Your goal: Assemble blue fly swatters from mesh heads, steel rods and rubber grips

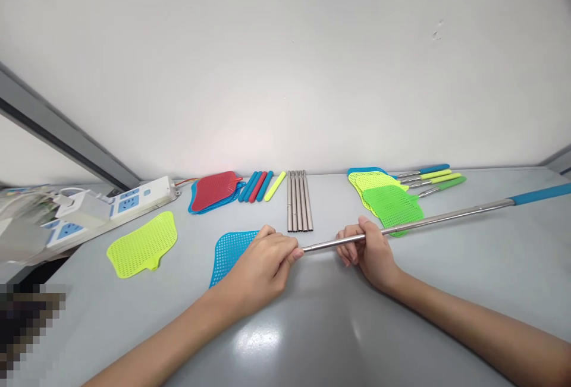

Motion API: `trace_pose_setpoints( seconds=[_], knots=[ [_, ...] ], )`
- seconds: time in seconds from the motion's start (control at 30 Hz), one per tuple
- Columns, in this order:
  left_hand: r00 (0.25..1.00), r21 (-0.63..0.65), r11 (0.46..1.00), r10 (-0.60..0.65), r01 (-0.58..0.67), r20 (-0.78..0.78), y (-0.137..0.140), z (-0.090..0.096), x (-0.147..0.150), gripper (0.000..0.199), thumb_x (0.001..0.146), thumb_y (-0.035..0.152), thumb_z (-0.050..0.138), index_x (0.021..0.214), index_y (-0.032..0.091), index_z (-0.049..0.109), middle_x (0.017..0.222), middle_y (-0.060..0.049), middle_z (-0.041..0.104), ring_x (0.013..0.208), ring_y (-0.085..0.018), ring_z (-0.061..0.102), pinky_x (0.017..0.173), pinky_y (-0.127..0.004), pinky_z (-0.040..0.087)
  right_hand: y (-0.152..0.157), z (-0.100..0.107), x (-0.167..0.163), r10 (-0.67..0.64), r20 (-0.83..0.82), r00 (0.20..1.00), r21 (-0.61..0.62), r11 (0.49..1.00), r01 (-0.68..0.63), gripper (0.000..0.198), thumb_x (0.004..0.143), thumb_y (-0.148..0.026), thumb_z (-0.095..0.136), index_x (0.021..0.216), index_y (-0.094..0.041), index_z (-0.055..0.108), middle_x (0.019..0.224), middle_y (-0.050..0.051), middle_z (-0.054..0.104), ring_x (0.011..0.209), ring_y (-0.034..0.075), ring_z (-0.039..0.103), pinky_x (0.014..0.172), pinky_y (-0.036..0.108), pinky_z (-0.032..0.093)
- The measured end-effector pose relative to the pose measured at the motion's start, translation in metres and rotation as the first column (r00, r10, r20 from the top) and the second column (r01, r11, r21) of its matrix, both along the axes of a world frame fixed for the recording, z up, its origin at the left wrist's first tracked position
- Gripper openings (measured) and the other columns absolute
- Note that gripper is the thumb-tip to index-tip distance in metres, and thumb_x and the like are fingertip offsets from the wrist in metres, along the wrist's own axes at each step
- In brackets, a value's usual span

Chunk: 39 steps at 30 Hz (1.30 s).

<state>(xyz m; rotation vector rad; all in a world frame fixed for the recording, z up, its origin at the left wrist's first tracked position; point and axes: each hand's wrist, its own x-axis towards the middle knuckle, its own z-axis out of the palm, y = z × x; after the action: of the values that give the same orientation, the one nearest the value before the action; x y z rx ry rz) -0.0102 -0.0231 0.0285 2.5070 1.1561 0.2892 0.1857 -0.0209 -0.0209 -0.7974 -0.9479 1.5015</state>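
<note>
A blue fly swatter [232,251] with an extended metal telescopic rod lies across both hands. My left hand [272,259] is closed around the place where its blue mesh head meets the rod, hiding that joint. Farther along, my right hand [368,250] wraps its fingers and thumb around the rod's middle. The rod runs right and slightly upward to a blue grip [542,194] that leaves the picture at the right edge. Just beyond my left hand, several bare metal rods [300,203] lie side by side. Behind my right hand is a green fly swatter [395,207].
Yellow and blue swatters [368,180] lie under the green one. Coloured grip sleeves [256,186] sit left of the rods, beside stacked red and blue swatter heads [216,191]. A loose yellow head [143,245] lies near a white power strip [143,200] at left. A wall [285,78] borders the table.
</note>
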Motion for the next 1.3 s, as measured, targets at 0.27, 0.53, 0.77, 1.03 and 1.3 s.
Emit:
trace_pose_setpoints(
  seconds=[0.27,0.53,0.77,1.03,1.3],
  knots=[
    [0.999,-0.11,0.994,0.024,-0.027,-0.023,-0.005,0.011,0.0,0.035,0.09,0.033,0.024,0.059,0.017,0.029,0.056,0.002,0.041,0.061,-0.013,0.035,0.065,-0.029,0.032,-0.004,0.0,0.001,0.123,0.112,0.986,0.062,0.99,-0.13,0.059,0.085,-0.043,0.023,0.038,-0.018,0.049,0.036,0.001,0.042,0.04,0.014,0.042,0.046,0.028,0.031],
    [0.999,-0.122,0.992,0.021,-0.025,-0.034,-0.007,0.015,0.002,0.036,0.09,0.033,0.023,0.059,0.017,0.028,0.055,0.002,0.041,0.06,-0.012,0.035,0.065,-0.03,0.033,-0.007,-0.004,0.003,0.197,0.187,0.962,0.072,0.974,-0.213,0.058,0.086,-0.047,0.021,0.045,-0.017,0.049,0.04,0.001,0.045,0.042,0.014,0.046,0.048,0.028,0.035],
    [1.0,-0.106,0.994,0.01,-0.01,-0.001,-0.007,0.015,0.003,0.034,0.09,0.031,0.026,0.059,0.017,0.029,0.054,0.002,0.041,0.059,-0.012,0.036,0.064,-0.029,0.034,-0.007,-0.004,0.003,0.209,0.211,0.955,0.063,0.972,-0.227,0.058,0.086,-0.047,0.02,0.046,-0.017,0.05,0.041,0.001,0.046,0.043,0.014,0.046,0.049,0.027,0.036],
    [1.0,-0.07,0.998,0.006,-0.006,-0.005,-0.008,0.015,0.006,0.034,0.09,0.029,0.026,0.059,0.017,0.03,0.054,0.002,0.042,0.058,-0.012,0.038,0.065,-0.029,0.035,-0.007,-0.004,0.004,0.214,0.245,0.946,0.071,0.969,-0.238,0.061,0.086,-0.048,0.019,0.047,-0.017,0.054,0.043,0.002,0.048,0.043,0.014,0.046,0.049,0.028,0.036],
    [1.0,-0.025,1.0,-0.01,0.01,-0.005,-0.008,0.013,0.014,0.034,0.09,0.026,0.025,0.058,0.017,0.028,0.053,0.003,0.041,0.053,-0.01,0.033,0.064,-0.029,0.032,-0.007,-0.002,0.004,0.225,0.26,0.939,0.068,0.966,-0.25,0.062,0.085,-0.049,0.018,0.048,-0.016,0.055,0.043,0.002,0.048,0.043,0.014,0.047,0.051,0.028,0.037]
  ],
)
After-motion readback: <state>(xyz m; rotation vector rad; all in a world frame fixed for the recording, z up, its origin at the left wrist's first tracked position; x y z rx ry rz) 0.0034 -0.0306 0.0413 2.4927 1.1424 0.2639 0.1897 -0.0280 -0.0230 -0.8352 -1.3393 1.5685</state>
